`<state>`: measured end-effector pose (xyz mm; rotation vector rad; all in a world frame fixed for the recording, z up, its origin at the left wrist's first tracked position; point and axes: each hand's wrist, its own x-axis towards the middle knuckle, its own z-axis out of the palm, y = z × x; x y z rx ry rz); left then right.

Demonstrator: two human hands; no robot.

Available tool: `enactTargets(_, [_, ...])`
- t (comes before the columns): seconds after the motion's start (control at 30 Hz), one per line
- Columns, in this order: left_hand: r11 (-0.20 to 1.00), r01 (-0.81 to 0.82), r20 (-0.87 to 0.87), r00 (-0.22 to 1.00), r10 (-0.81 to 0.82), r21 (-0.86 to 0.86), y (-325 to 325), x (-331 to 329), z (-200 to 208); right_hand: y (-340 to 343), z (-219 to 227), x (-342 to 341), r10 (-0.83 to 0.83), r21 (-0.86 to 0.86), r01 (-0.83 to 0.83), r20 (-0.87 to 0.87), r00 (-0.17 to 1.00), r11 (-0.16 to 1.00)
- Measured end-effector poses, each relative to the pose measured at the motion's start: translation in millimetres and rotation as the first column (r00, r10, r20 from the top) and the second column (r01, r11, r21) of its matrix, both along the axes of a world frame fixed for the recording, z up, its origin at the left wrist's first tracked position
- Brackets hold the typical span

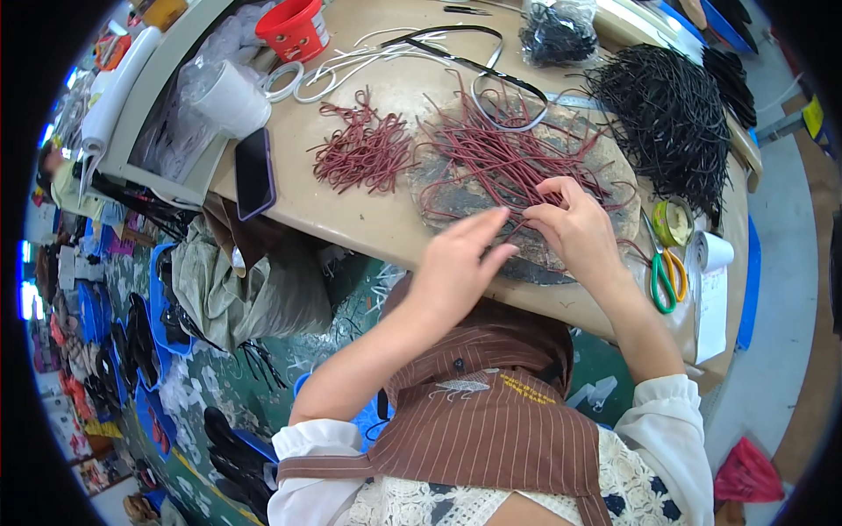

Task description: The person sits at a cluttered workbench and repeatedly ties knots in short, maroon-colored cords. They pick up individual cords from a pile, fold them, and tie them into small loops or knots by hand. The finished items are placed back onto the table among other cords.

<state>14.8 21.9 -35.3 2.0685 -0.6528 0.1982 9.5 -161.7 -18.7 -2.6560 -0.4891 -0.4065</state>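
A loose pile of dark red cords (491, 145) lies across a round, worn grey board (618, 162) at the table's front. Over the board's near edge, my right hand (574, 230) pinches a dark red cord between thumb and fingertips. Just left of it is my left hand (458, 263), slightly blurred, its fingers stretched out and the thumb apart. Its fingertips come close to the cord at my right hand; whether they touch it I cannot tell. Left of the board sits a second heap of looped dark red cords (364, 147).
Scissors (662, 276) with green and orange handles lie at right beside a round yellow-green tin (673, 221) and a paper roll (715, 254). Black cords (662, 123) are heaped at far right. A phone (254, 175), white spool (232, 101) and red bucket (294, 33) stand left.
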Motion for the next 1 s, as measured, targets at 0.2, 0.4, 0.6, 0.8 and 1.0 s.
enactTargets(0.2, [0.981, 0.029, -0.012, 0.999, -0.032, -0.194, 16.8, 5.1, 56.5, 9.4, 73.7, -2.8, 0.214, 0.268, -0.178, -0.113, 0.970, 0.947])
enactTargets(0.4, [0.939, 0.044, -0.355, 0.919, -0.172, -0.340, 29.7, 3.8, 54.3, 19.1, 86.7, 3.4, 0.460, 0.729, 0.251, -0.620, 0.636, 0.636])
enactTargets(0.6, [0.711, -0.082, -0.646, 0.500, -0.577, -0.698, 27.8, 15.5, 45.2, 33.9, 76.4, 10.5, 0.443, 0.819, 0.239, -0.500, 0.745, 0.521])
enactTargets(0.8, [0.685, -0.163, -0.689, 0.361, -0.628, -0.710, 24.2, 14.3, 58.1, 32.8, 91.1, 13.2, 0.415, 0.830, 0.231, -0.470, 0.779, 0.507])
enactTargets(1.0, [0.712, -0.126, -0.681, 0.444, -0.582, -0.691, 19.9, 10.8, 55.3, 34.4, 76.4, 11.8, 0.408, 0.892, 0.227, -0.389, 0.826, 0.391])
